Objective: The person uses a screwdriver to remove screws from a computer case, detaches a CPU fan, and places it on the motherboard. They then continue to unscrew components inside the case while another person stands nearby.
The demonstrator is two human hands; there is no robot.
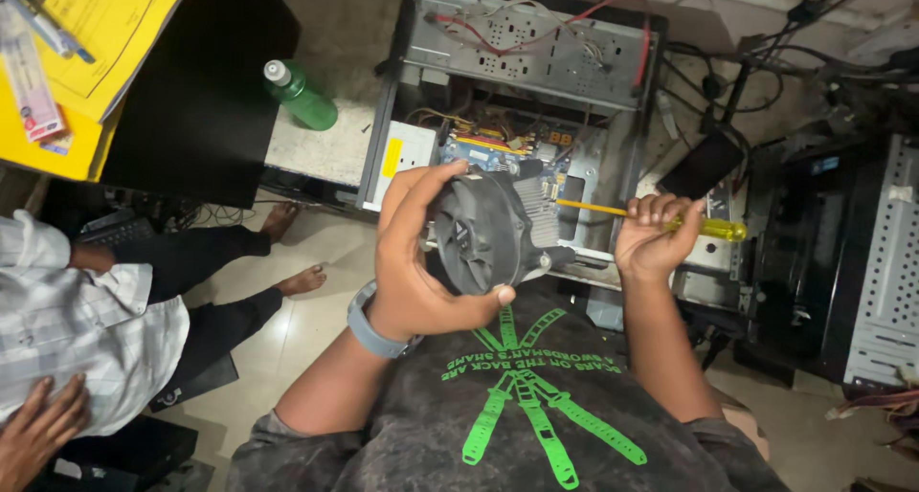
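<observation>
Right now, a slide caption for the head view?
Left hand grips a black cooler fan; right hand holds a yellow screwdriver against it.

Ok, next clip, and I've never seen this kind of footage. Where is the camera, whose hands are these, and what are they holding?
There is one picture, taken by a camera worn on a person's head and looking down, so you see their own arms and dark shirt from above. Their left hand, with a grey wristband, grips a round black cooling fan with a finned metal block behind it. Their right hand holds a screwdriver with a yellow handle, its shaft pointing towards the fan. Just beyond the hands lies an opened computer case with loose red and white wires and a circuit board inside. To the left, a green bottle lies on a pale surface beside a black table carrying yellow papers. At far left sits another person in a checked shirt, barefoot; those limbs belong to them.
</observation>
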